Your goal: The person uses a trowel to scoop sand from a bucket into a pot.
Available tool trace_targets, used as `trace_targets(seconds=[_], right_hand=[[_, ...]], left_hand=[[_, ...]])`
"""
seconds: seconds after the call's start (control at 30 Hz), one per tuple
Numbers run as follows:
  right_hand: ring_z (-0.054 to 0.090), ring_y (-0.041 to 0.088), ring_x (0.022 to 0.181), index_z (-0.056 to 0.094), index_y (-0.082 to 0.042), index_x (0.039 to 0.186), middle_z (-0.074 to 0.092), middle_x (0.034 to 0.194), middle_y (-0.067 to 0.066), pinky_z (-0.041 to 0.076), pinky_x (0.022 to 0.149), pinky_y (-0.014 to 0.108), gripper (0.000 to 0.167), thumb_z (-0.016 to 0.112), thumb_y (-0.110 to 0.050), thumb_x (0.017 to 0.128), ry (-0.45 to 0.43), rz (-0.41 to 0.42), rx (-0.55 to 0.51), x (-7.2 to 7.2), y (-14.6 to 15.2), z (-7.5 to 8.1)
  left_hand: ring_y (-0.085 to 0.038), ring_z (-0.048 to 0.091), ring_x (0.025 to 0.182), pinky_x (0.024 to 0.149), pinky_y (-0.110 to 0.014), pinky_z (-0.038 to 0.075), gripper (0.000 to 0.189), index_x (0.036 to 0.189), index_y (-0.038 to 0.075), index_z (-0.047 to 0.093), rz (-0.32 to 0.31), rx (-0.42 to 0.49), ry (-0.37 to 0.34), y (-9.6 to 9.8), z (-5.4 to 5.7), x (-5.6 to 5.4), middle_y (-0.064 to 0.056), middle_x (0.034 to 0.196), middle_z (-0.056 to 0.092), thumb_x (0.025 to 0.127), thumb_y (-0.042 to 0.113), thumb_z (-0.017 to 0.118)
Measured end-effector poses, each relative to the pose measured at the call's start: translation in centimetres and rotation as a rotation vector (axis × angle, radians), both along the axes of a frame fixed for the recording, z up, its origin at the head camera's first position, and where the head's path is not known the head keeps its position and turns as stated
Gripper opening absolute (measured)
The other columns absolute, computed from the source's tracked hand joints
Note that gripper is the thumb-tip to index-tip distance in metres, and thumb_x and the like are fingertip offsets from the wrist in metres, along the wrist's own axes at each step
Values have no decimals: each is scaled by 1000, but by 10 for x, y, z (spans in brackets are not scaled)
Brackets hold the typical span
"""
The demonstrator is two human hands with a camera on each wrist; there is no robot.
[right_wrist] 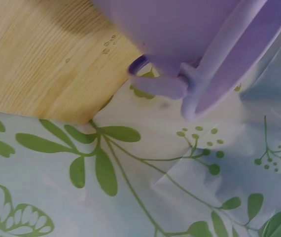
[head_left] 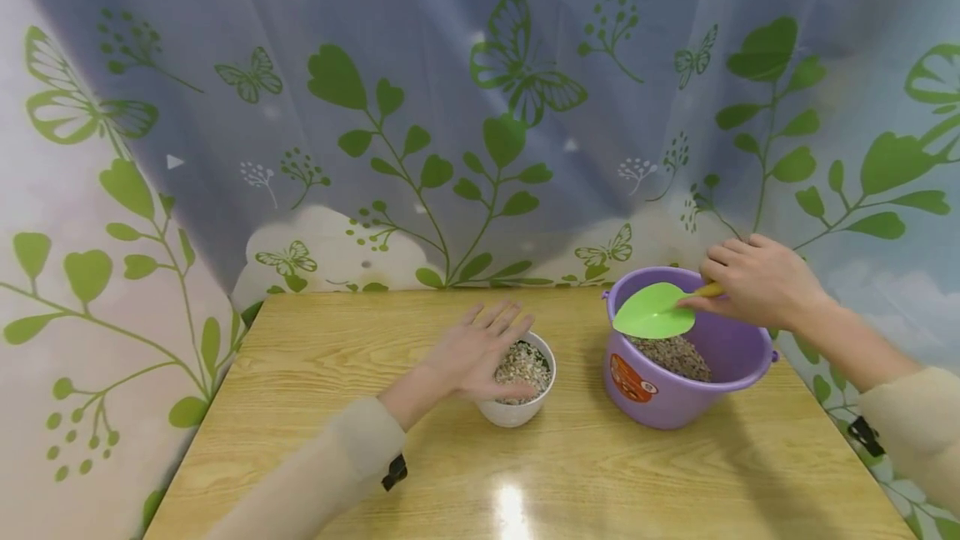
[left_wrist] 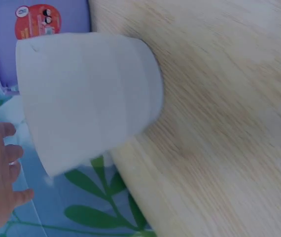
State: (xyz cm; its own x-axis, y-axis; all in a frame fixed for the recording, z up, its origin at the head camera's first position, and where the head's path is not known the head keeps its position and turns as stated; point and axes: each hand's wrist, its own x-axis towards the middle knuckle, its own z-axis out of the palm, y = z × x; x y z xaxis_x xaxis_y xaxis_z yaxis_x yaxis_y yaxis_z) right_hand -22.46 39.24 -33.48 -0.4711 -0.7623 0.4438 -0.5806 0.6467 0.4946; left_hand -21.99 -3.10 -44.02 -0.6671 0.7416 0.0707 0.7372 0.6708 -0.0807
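My right hand [head_left: 765, 277] grips the yellow handle of a small green shovel [head_left: 654, 312], its blade held over the purple bucket [head_left: 660, 407]. Tan, gravel-like grains [head_left: 675, 358] lie inside that bucket. My left hand [head_left: 476, 357], fingers straight and spread, hovers at a white pot [head_left: 512, 415] filled with similar pale grains [head_left: 525, 365]; some dark green shows at its inner edge. In the left wrist view the pot [left_wrist: 88, 98] is seen from the side, with the left fingers [left_wrist: 13, 172] near its rim. Whether the hand touches the pot I cannot tell.
Both containers stand on a wood-grain table [head_left: 315, 357]. A curtain [head_left: 420, 148] printed with leaves and butterflies hangs behind and at the sides. The bucket's side lug and handle piece [right_wrist: 158, 85] stick out near a table corner.
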Motion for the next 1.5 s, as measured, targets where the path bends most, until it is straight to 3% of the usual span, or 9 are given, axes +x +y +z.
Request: trace_targets(seconds=[0.3, 0.47, 0.57, 0.7, 0.8, 0.9, 1.1, 1.37, 1.5], right_hand=[[37, 10, 61, 50, -20, 69, 42, 67, -8, 30, 55, 25, 75, 30, -86, 97, -41, -62, 0, 1, 14, 4], [37, 10, 60, 50, -21, 68, 42, 67, -9, 28, 55, 25, 75, 27, -87, 97, -54, -68, 13, -1, 19, 1], [39, 10, 60, 53, -21, 68, 44, 67, -9, 28, 55, 25, 74, 31, -86, 96, -65, -70, 30, -3, 23, -2], [41, 11, 60, 56, -19, 69, 46, 67, -7, 31, 55, 25, 67, 52, -82, 91, -75, -72, 64, -8, 27, -5], [44, 12, 60, 58, -18, 69, 50, 67, -5, 33, 55, 27, 58, 72, -72, 81, -82, -83, 93, -12, 27, -6], [51, 15, 62, 61, -16, 72, 57, 70, -3, 38, 55, 29, 53, 81, -65, 74, -99, -117, 138, -15, 25, -6], [64, 23, 73, 65, -14, 76, 67, 77, 2, 54, 65, 40, 53, 81, -64, 80, -177, -213, 223, -20, 18, -4], [55, 20, 71, 64, -12, 77, 62, 76, 1, 44, 65, 36, 58, 78, -68, 77, -149, -182, 313, -28, 19, -9], [57, 22, 74, 66, -12, 81, 66, 79, 3, 46, 65, 38, 57, 82, -66, 75, -135, -163, 339, -31, 16, -11]], left_hand=[[-26, 4, 169, 138, -51, 13, 108, 172, 20, 11, -46, -14, 25, 40, 11, -5, -9, 179, 9, 93, 89, 38], [-25, 1, 168, 137, -51, 10, 109, 172, 21, 7, -39, -24, 21, 55, 13, -4, -8, 179, 2, 92, 90, 35], [-25, 0, 168, 137, -51, 10, 109, 172, 22, 5, -29, -21, 11, 63, 14, -5, -7, 179, 0, 92, 90, 35], [-24, 0, 168, 137, -51, 9, 108, 172, 24, 0, -26, -6, 0, 74, 17, -7, -7, 180, 0, 93, 89, 36], [-25, 2, 168, 137, -51, 9, 108, 172, 23, -1, -29, 14, -9, 82, 18, -9, -7, 180, 2, 93, 88, 37], [-25, 3, 168, 137, -51, 9, 108, 172, 23, 0, -31, 27, -14, 89, 20, -10, -7, 180, 3, 94, 88, 38], [-25, 2, 168, 136, -51, 8, 108, 172, 23, 0, -17, 10, -2, 103, 19, -11, -6, 180, 3, 94, 89, 36], [-31, 3, 168, 136, -54, 14, 108, 172, 22, 5, -8, 23, -7, 118, 19, -14, -6, 180, 3, 93, 89, 37], [-34, -1, 168, 136, -55, 12, 107, 172, 23, 4, 8, 5, -17, 120, 21, -14, -6, 180, 2, 94, 89, 36]])
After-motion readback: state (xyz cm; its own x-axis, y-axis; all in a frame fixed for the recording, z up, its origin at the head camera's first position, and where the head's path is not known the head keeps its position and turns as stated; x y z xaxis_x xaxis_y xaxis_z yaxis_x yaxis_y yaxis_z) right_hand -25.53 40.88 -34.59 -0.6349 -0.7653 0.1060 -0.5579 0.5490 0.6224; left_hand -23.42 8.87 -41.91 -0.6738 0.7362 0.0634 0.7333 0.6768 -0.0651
